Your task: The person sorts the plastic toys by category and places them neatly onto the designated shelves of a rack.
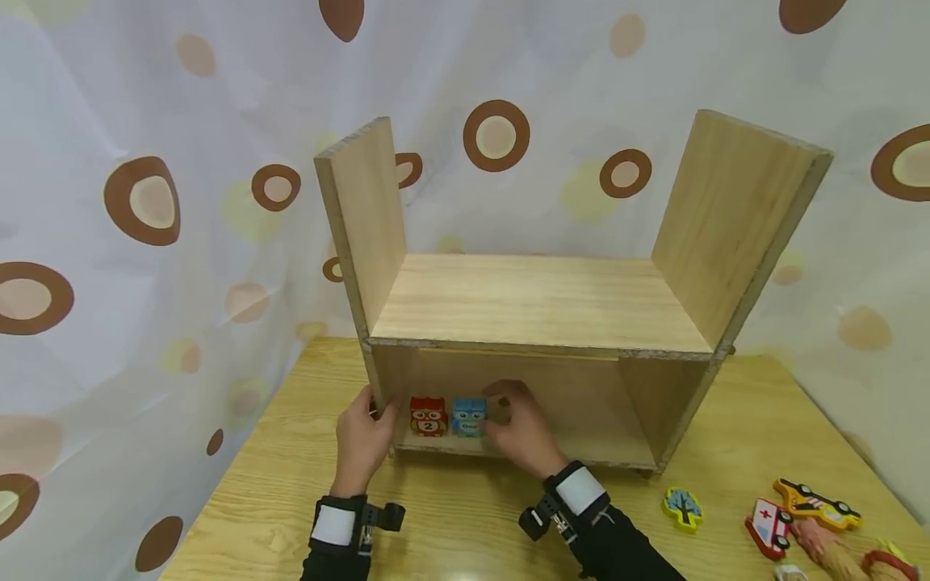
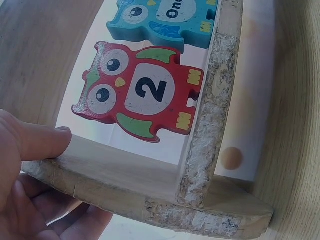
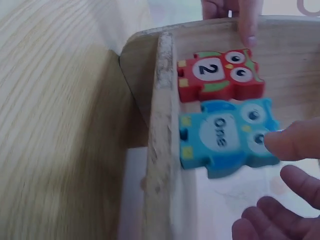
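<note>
A wooden shelf point(image 1: 538, 303) with two tall side panels stands on the table. In its lower compartment, a red owl block point(image 1: 429, 417) marked 2 stands upright beside a blue owl block point(image 1: 465, 417) marked One. My left hand point(image 1: 365, 442) grips the left side panel's edge, its thumb point(image 2: 45, 140) on the inner face and the fingers outside. At the blue owl's right is my right hand point(image 1: 526, 432), fingers loosely bent and spread apart. Its thumb point(image 3: 295, 140) overlaps the owl's eye in the right wrist view.
On the table's right lie a tree piece point(image 1: 683, 508), a toy ambulance point(image 1: 768, 526), a yellow vehicle point(image 1: 815, 504) and pinkish toy figures point(image 1: 828, 549). A patterned sheet point(image 1: 436, 48) hangs behind the table point(image 1: 276, 460). The shelf's board has a raised front edge point(image 2: 210, 100).
</note>
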`<state>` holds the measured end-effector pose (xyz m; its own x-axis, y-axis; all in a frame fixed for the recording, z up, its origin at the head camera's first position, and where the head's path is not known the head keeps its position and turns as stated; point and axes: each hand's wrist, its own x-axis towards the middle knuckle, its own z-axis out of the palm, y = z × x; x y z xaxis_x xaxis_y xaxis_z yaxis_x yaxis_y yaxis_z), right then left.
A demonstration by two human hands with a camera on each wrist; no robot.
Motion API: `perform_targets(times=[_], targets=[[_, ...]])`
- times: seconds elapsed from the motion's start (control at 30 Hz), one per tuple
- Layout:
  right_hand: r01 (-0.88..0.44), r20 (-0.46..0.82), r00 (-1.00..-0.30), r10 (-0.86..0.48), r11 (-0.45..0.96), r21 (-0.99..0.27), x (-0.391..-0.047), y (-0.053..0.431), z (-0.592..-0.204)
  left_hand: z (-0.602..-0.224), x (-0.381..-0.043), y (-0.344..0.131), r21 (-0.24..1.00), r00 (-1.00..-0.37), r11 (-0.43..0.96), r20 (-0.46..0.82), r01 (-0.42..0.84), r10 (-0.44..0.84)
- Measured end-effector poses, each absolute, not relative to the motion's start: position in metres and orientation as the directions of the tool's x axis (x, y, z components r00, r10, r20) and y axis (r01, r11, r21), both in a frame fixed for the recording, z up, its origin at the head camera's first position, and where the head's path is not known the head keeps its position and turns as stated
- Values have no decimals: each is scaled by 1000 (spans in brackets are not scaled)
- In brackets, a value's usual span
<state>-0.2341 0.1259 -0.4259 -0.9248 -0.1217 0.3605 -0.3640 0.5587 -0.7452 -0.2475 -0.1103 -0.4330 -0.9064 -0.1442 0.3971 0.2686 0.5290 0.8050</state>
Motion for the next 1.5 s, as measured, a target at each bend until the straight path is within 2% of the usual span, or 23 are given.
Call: perform_targets(times=[0.4, 0.83, 1.07, 1.27, 1.33, 1.5], targets=[[-439, 501, -858, -111, 664, -605, -188, 189, -410, -427, -247, -115, 796, -901, 545, 405, 264, -156], [-342, 439, -894, -83, 760, -552, -136, 254, -404, -429, -246, -114, 812, -916, 537, 367, 230, -161], [-147, 302, -953, 25, 832, -536, -118, 310, -413, -429, -245, -110, 813, -920, 533, 363, 236, -147], [10, 126, -988, 83, 869, -496, -124, 358, -435, -427, -246, -109, 813, -917, 529, 370, 242, -149], [42, 58, -995, 81, 869, -494, -129, 368, -442, -427, -246, -109, 815, -919, 528, 364, 238, -149], [55, -19, -998, 52, 880, -471, -139, 378, -461, -427, -245, -109, 818, -923, 524, 357, 236, -142]])
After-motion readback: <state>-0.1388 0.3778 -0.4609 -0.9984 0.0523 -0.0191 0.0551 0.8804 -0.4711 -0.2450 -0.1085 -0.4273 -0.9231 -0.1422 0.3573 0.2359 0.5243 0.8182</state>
